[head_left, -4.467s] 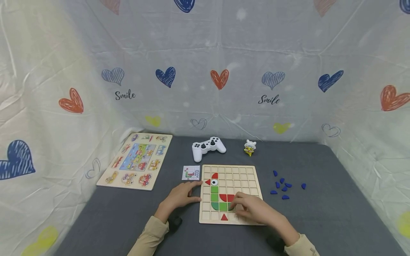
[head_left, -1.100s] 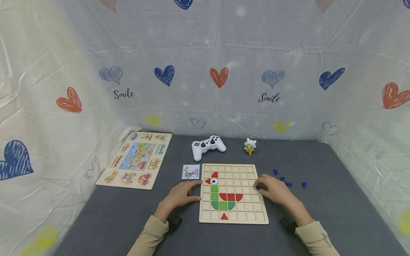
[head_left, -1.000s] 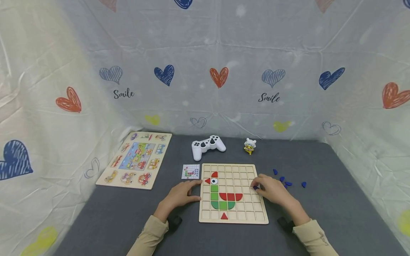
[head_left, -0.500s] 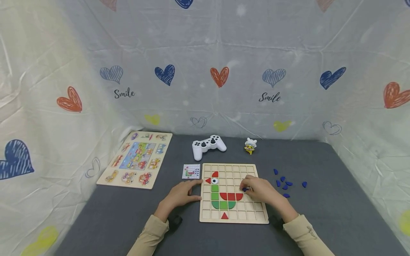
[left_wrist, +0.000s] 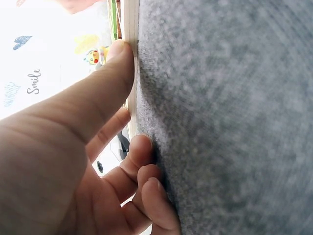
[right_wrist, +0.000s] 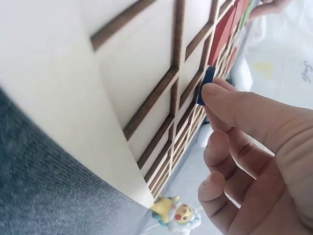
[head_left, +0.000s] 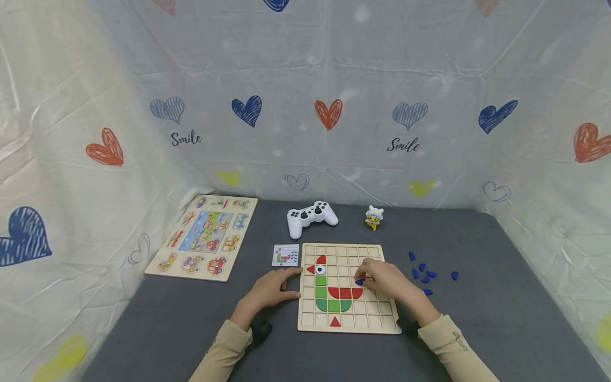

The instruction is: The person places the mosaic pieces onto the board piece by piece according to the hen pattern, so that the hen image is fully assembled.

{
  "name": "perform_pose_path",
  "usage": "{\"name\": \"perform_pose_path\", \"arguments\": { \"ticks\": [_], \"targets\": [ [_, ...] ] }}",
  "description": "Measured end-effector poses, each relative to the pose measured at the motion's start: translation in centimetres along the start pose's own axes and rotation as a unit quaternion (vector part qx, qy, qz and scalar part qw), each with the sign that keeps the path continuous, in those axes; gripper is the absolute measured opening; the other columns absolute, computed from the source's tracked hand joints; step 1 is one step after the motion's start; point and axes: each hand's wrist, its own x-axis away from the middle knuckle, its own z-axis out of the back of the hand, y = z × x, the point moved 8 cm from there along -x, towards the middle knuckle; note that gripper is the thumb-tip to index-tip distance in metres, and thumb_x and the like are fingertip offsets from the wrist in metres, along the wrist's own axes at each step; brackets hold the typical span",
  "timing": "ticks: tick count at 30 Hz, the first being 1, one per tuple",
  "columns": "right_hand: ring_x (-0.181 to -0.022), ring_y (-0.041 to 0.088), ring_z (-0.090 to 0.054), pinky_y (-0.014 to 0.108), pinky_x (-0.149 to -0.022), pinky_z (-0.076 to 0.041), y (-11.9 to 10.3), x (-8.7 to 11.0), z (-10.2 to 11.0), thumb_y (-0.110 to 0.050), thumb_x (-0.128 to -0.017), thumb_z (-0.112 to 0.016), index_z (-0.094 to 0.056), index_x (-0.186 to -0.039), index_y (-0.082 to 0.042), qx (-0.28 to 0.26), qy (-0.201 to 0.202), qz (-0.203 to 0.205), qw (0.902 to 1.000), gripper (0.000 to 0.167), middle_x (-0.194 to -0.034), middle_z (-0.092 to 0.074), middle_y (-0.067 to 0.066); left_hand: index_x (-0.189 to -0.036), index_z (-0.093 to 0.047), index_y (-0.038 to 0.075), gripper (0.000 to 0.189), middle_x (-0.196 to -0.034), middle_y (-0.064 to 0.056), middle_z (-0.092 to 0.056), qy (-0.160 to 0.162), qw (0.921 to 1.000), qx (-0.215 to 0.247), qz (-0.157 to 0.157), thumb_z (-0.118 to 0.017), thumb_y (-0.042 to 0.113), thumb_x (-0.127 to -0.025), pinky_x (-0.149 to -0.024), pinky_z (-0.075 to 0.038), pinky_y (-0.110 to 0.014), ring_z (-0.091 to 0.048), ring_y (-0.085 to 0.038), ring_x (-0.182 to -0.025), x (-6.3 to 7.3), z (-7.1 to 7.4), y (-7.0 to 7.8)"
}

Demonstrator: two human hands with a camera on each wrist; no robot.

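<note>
In the head view, a wooden grid board (head_left: 372,321) carries red and green puzzle pieces and a white eye piece (head_left: 320,269). My left hand (head_left: 267,291) rests against the board's left edge; in the left wrist view its thumb (left_wrist: 115,68) presses the edge (left_wrist: 131,19) while several fingers bend loosely. Between thumb and fingertips, my right hand (head_left: 386,280) pinches a small blue puzzle piece (head_left: 359,282), just above the red row (head_left: 345,293). The right wrist view shows that blue piece (right_wrist: 207,81) upright at the grid, partly covered by the thumb.
Several loose blue pieces (head_left: 431,274) lie right of the board. A pattern card (head_left: 285,255) sits at its upper left corner. Behind stand a white game controller (head_left: 312,216) and a small figurine (head_left: 374,217). A vehicle puzzle board (head_left: 155,268) lies at left.
A third red piece now completes the red row. My right hand fetched a blue piece from the right and moved it left over the board. The left hand stayed in place.
</note>
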Motion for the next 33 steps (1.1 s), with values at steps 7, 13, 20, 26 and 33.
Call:
{"name": "perform_pose_path", "arguments": {
  "ticks": [7, 13, 20, 26, 33],
  "targets": [
    [-0.074, 0.006, -0.054, 0.028, -0.065, -0.043, -0.4, -0.3, 0.1, -0.007, -0.084, -0.066, -0.07, -0.09, -0.02, -0.005, 0.001, 0.019, 0.9998, 0.015, -0.088, -0.058, -0.006, -0.134, -0.05, 0.023, 0.062, -0.069, 0.004, -0.042, -0.001, 1.0, 0.002, 0.0, -0.069, 0.046, -0.079, -0.054, -0.03, -0.025, -0.038, -0.01, -0.06, 0.0, 0.1, 0.0],
    [-0.073, 0.008, -0.055, 0.028, -0.063, -0.043, -0.7, -0.5, 0.1, -0.003, -0.084, -0.064, -0.069, -0.087, -0.019, -0.006, -0.005, 0.025, 0.9997, 0.018, -0.087, -0.058, -0.005, -0.133, -0.05, 0.024, 0.062, -0.068, 0.005, -0.042, 0.002, 1.0, -0.001, -0.003, -0.069, 0.046, -0.079, -0.053, -0.029, -0.024, -0.037, -0.009, -0.059, 0.1, 0.0, 0.1],
    [-0.072, 0.007, -0.054, 0.027, -0.063, -0.043, -0.6, -0.2, 0.0, -0.002, -0.084, -0.063, -0.07, -0.088, -0.019, 0.0, -0.009, 0.017, 0.9998, 0.019, -0.086, -0.058, -0.005, -0.134, -0.05, 0.025, 0.063, -0.068, 0.006, -0.042, 0.001, 1.0, -0.005, -0.002, -0.068, 0.047, -0.079, -0.053, -0.03, -0.024, -0.037, -0.009, -0.059, 0.1, 0.0, 0.0],
    [-0.074, 0.007, -0.054, 0.028, -0.065, -0.043, -0.1, 0.6, 0.3, -0.004, -0.085, -0.063, -0.07, -0.094, -0.019, 0.001, -0.003, 0.003, 1.0, 0.019, -0.089, -0.059, -0.006, -0.134, -0.05, 0.023, 0.063, -0.068, 0.005, -0.043, 0.001, 1.0, 0.0, -0.002, -0.069, 0.046, -0.079, -0.053, -0.031, -0.025, -0.038, -0.009, -0.059, 0.0, 0.0, 0.0],
    [-0.076, 0.009, -0.056, 0.026, -0.063, -0.043, 0.9, 1.8, 1.0, -0.006, -0.083, -0.065, -0.069, -0.098, -0.016, 0.007, 0.004, -0.02, 0.9998, 0.018, -0.09, -0.059, -0.005, -0.134, -0.051, 0.02, 0.063, -0.069, 0.004, -0.043, 0.001, 1.0, 0.005, -0.003, -0.07, 0.044, -0.079, -0.054, -0.03, -0.026, -0.038, -0.01, -0.06, 0.1, 0.1, 0.1]
  ]
}}
